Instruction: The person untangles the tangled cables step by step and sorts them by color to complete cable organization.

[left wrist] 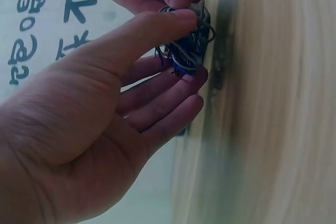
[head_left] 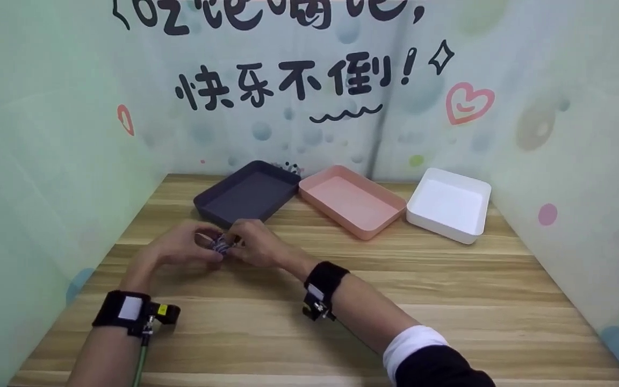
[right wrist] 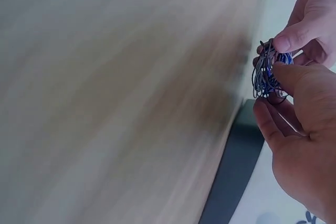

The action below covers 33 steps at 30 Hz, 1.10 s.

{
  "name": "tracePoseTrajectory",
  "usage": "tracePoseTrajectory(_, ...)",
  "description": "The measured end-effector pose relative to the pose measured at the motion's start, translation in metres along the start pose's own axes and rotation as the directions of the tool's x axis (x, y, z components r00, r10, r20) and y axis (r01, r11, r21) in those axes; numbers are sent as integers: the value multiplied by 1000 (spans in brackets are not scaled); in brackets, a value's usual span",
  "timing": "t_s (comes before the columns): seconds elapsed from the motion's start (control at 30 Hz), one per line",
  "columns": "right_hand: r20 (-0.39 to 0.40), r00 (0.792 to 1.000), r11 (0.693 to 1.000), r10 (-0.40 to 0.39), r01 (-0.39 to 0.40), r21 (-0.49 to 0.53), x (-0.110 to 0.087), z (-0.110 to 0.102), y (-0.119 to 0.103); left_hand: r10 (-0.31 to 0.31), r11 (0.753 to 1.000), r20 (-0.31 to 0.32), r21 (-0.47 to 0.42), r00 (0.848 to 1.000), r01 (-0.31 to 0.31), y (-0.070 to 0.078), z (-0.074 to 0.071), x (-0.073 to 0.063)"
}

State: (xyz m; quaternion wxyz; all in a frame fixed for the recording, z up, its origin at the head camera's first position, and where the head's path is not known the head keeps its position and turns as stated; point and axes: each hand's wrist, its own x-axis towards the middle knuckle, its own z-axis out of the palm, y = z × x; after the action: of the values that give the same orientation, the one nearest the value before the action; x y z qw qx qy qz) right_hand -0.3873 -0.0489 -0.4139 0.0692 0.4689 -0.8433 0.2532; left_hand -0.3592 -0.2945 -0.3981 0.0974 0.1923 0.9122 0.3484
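Observation:
Both hands meet at a small tangled bundle of thin looped wire [head_left: 221, 245], blue, silver and dark; its exact kind cannot be told. My left hand [head_left: 183, 244] pinches it between thumb and fingertips from the left. From the other side, my right hand [head_left: 256, 242] grips it too, thumb and fingers closing on its edge. In the left wrist view, loose loops of the bundle [left wrist: 185, 51] stick out beside the left thumb. The right wrist view shows the bundle [right wrist: 266, 80] held up above the table, just in front of the dark tray [head_left: 245, 193].
A pink tray [head_left: 350, 199] stands right of the dark one, at the back of the wood-grain table [head_left: 299, 333]. Farther right is a white tray [head_left: 446, 207]. Printed cloth walls [head_left: 299, 134] enclose the table at the back and sides.

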Motion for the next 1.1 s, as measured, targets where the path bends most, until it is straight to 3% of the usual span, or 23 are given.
tracePoseTrajectory(0.17, -18, 1000, 999, -8, 9, 42, -28, -24, 8, 88, 996, 5, -21, 996, -88, 21, 10, 12)
tracePoseTrajectory(0.3, -42, 999, 999, -10, 12, 43, -50, -47, 17, 166, 986, -33, 6, 986, -166, 42, 22, 26)
tracePoseTrajectory(0.57, -181, 982, 998, -55, 52, -19, -101, -92, 38, 250, 960, -50, -115, 967, -254, 92, 54, 60)
tracePoseTrajectory(0.7, -249, 967, 998, -54, 48, -32, -129, -112, 48, 301, 936, -50, -176, 952, -305, 116, 70, 78)
tracePoseTrajectory(0.87, -336, 940, 998, -61, 50, -42, -156, -132, 55, 340, 904, -94, -240, 936, -353, 142, 90, 99)
tracePoseTrajectory(1.1, -428, 899, 995, -89, 64, -72, -179, -137, 63, 370, 824, -130, -412, 920, -390, 158, 116, 113)
